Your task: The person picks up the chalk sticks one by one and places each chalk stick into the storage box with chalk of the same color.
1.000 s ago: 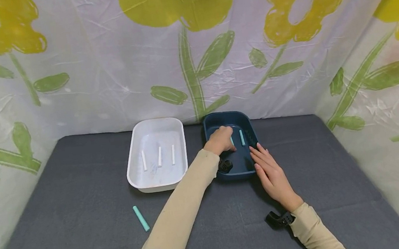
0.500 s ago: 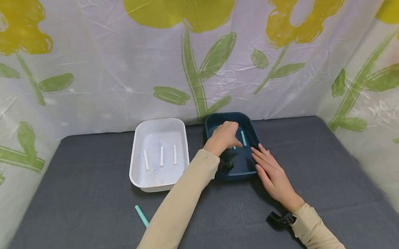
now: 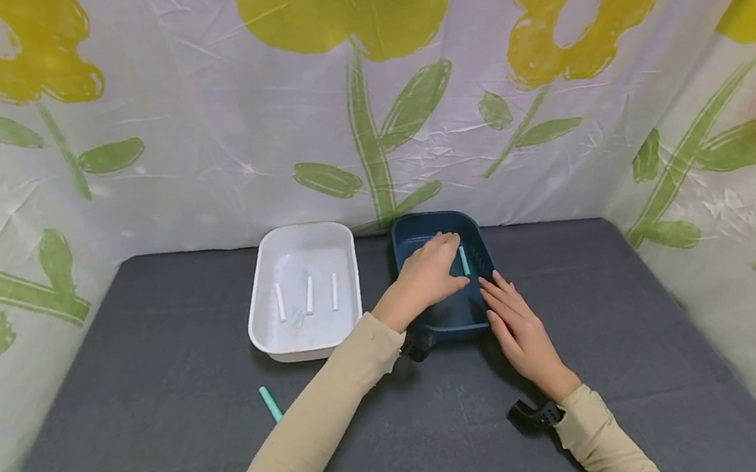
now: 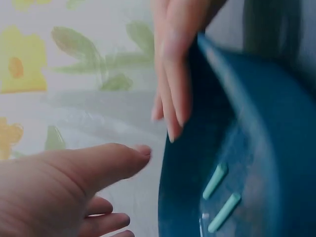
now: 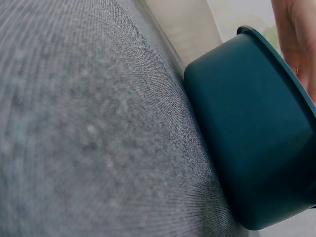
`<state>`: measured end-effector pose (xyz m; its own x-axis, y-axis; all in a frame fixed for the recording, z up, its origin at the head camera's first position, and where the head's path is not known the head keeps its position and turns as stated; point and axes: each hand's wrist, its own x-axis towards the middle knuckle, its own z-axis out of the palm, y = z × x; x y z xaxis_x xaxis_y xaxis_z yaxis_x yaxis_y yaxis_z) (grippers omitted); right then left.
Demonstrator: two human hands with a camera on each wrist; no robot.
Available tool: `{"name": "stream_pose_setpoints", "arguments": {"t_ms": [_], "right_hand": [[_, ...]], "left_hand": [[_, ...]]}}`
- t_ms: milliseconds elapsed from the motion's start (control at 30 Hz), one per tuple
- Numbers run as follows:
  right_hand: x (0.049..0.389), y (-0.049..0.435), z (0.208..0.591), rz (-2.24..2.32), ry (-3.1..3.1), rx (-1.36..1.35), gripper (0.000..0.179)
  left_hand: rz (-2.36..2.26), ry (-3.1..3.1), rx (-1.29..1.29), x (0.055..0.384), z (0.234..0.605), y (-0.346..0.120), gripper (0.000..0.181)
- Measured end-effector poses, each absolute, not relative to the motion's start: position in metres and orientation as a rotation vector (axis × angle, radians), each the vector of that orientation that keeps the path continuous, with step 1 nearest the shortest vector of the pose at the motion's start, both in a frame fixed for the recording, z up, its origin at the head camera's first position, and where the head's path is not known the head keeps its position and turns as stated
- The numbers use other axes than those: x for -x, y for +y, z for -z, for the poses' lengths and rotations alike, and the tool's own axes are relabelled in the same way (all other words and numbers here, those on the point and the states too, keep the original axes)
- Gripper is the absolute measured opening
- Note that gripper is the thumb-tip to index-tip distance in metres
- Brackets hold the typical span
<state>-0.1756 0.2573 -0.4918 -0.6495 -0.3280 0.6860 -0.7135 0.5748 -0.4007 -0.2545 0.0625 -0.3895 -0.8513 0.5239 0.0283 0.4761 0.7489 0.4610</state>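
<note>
My left hand (image 3: 427, 271) hovers over the navy tray (image 3: 456, 326), fingers extended and thumb apart, with nothing held. Two teal chalk sticks lie side by side on the tray's floor. One chalk stick (image 3: 464, 261) shows in the head view, while the hand covers the other chalk stick (image 4: 215, 181), seen in the left wrist view. My right hand (image 3: 523, 336) rests along the tray's right side, its straight fingers at the rim. Another teal chalk stick (image 3: 269, 402) lies on the table, partly hidden behind the left sleeve.
Left of the navy tray stands a white tray (image 3: 271, 342) with three white chalk sticks (image 3: 309, 295) in it. A dark grey cloth (image 3: 125, 424) covers the table. Behind it hangs a white curtain (image 3: 219, 153) with yellow flowers.
My left hand has let go of a teal chalk stick in the navy tray, risen and drawn back slightly with its fingers opening. The right hand has stayed at the tray's side.
</note>
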Motion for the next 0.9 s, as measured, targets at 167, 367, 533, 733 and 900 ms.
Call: {"name": "stream_pose_setpoints", "arguments": {"t_ms": [167,367,533,733,900], "right_hand": [[0.176,0.257,0.492,-0.919,-2.252,-0.830,0.040],[0.176,0.257,0.493,-0.913,-2.253,-0.834,0.040],[0.176,0.258,0.492,-0.901,-2.255,-0.832,0.040],[0.176,0.258,0.492,-0.900,-2.272,-0.823,0.040],[0.175,0.258,0.491,-0.904,-2.296,-0.815,0.040]], "left_hand": [[-1.043,2.735,-0.805,0.233,0.393,0.055,0.073],[-1.403,2.662,-0.791,0.208,0.401,0.044,0.068],[-1.622,2.642,-0.839,0.187,0.409,0.034,0.059],[-1.810,2.557,-0.948,0.159,0.424,0.019,0.054],[-1.876,2.502,-0.978,0.135,0.437,0.004,0.053]]}}
